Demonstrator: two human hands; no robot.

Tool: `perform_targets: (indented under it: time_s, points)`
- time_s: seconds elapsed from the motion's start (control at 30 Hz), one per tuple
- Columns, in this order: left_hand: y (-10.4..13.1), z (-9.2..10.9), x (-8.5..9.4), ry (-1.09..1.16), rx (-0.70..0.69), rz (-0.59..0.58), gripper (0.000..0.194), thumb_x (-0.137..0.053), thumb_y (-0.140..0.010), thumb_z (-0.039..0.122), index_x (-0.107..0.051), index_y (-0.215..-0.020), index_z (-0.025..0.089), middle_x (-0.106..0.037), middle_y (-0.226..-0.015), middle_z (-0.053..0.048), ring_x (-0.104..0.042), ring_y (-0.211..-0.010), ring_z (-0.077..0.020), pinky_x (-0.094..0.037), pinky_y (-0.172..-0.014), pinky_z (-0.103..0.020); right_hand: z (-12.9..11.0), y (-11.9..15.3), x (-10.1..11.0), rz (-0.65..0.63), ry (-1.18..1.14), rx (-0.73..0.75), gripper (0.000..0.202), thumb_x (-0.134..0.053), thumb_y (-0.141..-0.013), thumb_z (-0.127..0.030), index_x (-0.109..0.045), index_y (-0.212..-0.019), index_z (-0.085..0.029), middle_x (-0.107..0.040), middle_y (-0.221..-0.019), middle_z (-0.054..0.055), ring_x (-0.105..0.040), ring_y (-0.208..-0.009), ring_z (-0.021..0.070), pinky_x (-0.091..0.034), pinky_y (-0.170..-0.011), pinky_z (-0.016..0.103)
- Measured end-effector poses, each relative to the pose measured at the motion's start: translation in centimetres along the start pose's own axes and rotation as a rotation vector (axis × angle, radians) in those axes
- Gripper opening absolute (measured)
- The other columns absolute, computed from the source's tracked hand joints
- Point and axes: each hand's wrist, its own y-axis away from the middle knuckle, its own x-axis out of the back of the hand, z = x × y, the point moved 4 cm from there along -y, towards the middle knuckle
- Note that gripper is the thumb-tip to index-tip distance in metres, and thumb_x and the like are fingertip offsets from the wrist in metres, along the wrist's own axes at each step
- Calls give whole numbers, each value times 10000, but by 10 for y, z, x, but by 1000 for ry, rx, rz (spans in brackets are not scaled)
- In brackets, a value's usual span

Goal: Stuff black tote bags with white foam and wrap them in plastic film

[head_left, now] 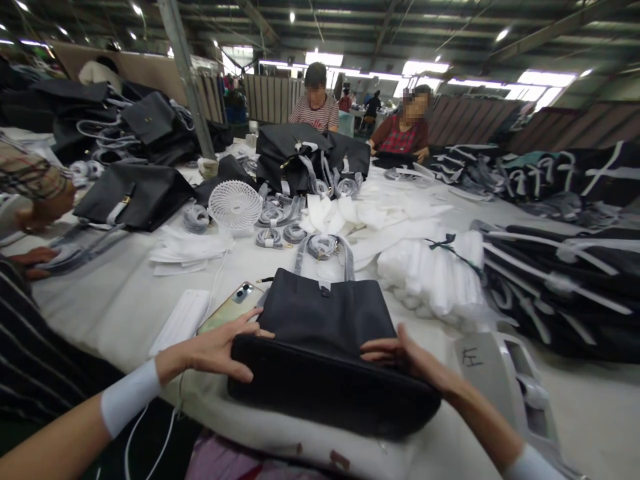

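A black handbag (pixel 325 313) lies on the white-covered table with its dark base towards me and its flap closure pointing away. My left hand (pixel 223 350) grips the base's left corner, thumb on the base and fingers over the bag's side panel. On the right, my right hand (pixel 400 353) rests its outstretched fingers on the panel near the base edge, thumb raised clear. Beyond the bag's top, a plastic-wrapped strap (pixel 324 247) is spread on the table. A phone (pixel 233 303) lies close to my left fingers.
A white fan (pixel 235 205) stands beyond a white power strip (pixel 181 321). White foam rolls (pixel 435 270) and a tape dispenser (pixel 505 380) are at right, near stacked black bag pieces (pixel 565 287). Another person's hand (pixel 33 260) is at far left; two people sit across the table.
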Motion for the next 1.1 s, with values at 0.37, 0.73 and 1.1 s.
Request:
perform_targets:
  time_s: [0.37, 0.73, 1.1]
  points:
    - [-3, -33, -15, 96, 120, 153, 582, -667, -764, 559, -571, -1200, 186, -615, -1174, -75, -553, -1110, -280, -431, -997, -381, 48, 24, -5, 300, -94, 123, 733, -577, -675, -797, -712, -1094, -211, -705, -1137, 117, -618, -1106, 331, -449, -996, 463]
    - [-83, 84, 18, 165, -41, -351, 780, -866, -540, 409, -595, -1263, 302, -709, -1111, -37, -649, -1016, -287, -494, -848, -338, 45, 29, -15, 295, 141, 127, 541, -734, -665, -546, -715, -1019, -137, -743, -898, 81, -666, -834, 283, -543, -790, 407]
    - [-148, 28, -54, 94, 237, -600, 417, -877, -341, 400, -729, -696, 239, -731, -733, -3, -672, -693, -271, -529, -608, -349, 54, 2, -7, 697, 322, 184, 439, -675, -705, -586, -722, -830, -168, -744, -817, 63, -669, -830, 275, -532, -773, 358]
